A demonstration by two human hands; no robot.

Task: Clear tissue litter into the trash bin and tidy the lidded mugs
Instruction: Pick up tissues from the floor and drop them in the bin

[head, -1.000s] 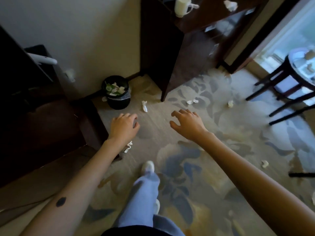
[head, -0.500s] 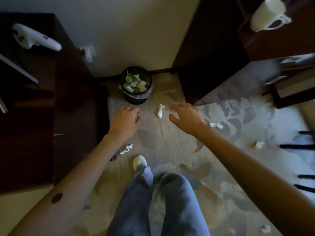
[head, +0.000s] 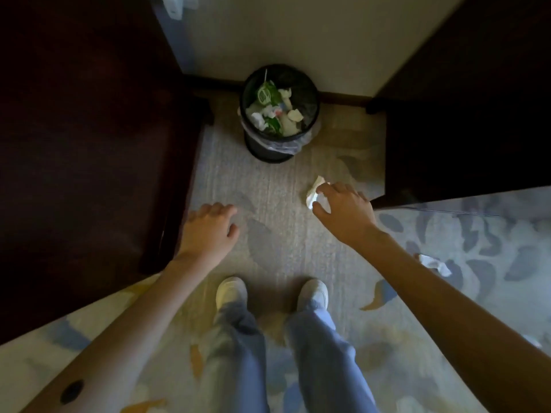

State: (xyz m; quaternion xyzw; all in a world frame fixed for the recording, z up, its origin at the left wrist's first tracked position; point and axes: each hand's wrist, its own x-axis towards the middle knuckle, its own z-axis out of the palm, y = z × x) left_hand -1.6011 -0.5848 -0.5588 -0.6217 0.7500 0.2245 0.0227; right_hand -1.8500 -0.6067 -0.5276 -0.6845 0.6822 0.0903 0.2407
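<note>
Patterned carpet (head: 277,210) with dark furniture (head: 89,144) on both sides. The trash bin (head: 268,153) is against the wall and already has scraps in it. Left hand (head: 208,231) hovers with loosely curled fingers, holding nothing. Right hand (head: 343,210) is spread over a crumpled tissue (head: 313,192) that's lying on the carpet near the bin. Forefinger and thumb sit either side of it, not pinched closed yet.

The tissue should weigh basically nothing and squash easily, so I'd go for a light pinch on the bunched middle. A loose corner might tear or unfurl. A second wad (head: 433,263) lies off to the right.
</note>
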